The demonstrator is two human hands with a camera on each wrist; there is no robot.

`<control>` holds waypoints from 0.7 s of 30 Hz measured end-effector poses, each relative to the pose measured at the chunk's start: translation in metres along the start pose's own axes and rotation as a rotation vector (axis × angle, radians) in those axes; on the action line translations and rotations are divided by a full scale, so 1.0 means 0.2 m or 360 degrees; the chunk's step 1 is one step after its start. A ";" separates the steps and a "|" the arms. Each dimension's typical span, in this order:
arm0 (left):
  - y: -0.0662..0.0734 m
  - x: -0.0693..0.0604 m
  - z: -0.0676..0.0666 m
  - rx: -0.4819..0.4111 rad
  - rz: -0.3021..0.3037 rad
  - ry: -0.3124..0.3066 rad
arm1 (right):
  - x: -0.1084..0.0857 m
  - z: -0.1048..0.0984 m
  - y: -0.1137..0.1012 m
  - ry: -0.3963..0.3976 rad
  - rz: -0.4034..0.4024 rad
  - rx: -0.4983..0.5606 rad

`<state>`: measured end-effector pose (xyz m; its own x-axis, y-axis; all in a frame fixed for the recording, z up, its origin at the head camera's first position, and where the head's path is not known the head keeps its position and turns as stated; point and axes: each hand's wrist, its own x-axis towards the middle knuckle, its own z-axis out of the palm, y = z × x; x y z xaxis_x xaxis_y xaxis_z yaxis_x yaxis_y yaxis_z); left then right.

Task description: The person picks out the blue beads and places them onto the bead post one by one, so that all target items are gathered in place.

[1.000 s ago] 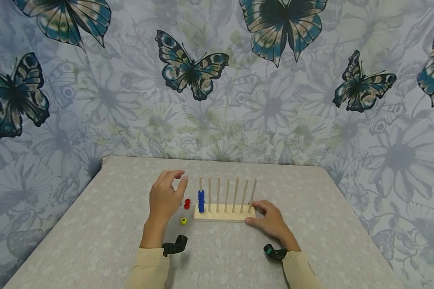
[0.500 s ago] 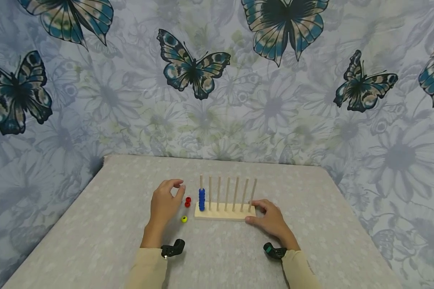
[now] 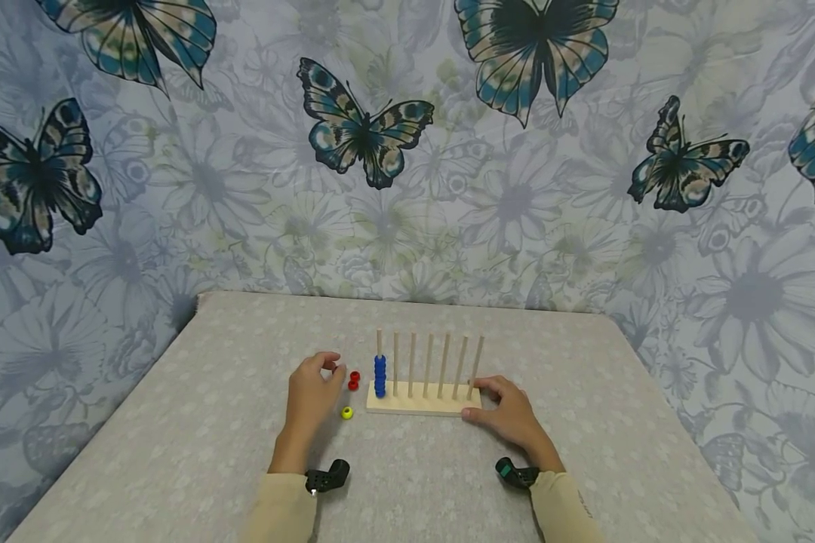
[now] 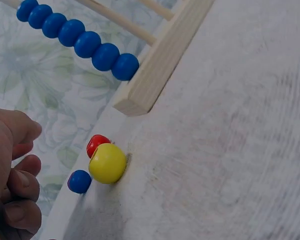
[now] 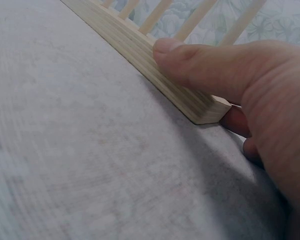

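Observation:
A pale wooden bead stand (image 3: 424, 406) with several upright pegs stands on the table. Several blue beads (image 3: 379, 377) are stacked on its leftmost peg. My right hand (image 3: 505, 413) grips the stand's right end, the thumb (image 5: 182, 62) along the front of the base. Left of the stand lie two red beads (image 3: 354, 381) and a yellow bead (image 3: 347, 413). My left hand (image 3: 310, 396) hovers beside them, fingers loosely bent, with nothing visible between them. The left wrist view shows a loose blue bead (image 4: 79, 181) close to that hand; the head view hides it.
A light patterned cloth covers the table (image 3: 421, 483). Behind its far edge hangs a butterfly-print backdrop (image 3: 407, 226). Each wrist wears a black camera, one at the left wrist (image 3: 328, 477) and one at the right wrist (image 3: 516, 473).
My left hand has come down towards the table, left of the red beads, and its thumb and fingers have drawn closer together. The right hand and the stand have stayed in place.

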<state>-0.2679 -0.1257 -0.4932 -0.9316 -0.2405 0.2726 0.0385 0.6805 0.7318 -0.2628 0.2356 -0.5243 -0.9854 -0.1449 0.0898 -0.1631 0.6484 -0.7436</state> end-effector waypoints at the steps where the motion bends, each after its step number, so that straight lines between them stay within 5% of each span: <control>1: 0.00 0.00 0.00 0.0004 -0.0009 -0.0009 | 0.00 0.00 0.00 -0.0001 0.0002 -0.0001; 21: -0.06 -0.04 0.02 0.0216 -0.0009 -0.0031 | 0.01 0.00 0.01 -0.0006 -0.0005 -0.0011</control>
<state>-0.2633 -0.1296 -0.5073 -0.9386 -0.2321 0.2554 -0.0150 0.7669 0.6416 -0.2642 0.2361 -0.5256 -0.9847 -0.1496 0.0896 -0.1664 0.6533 -0.7385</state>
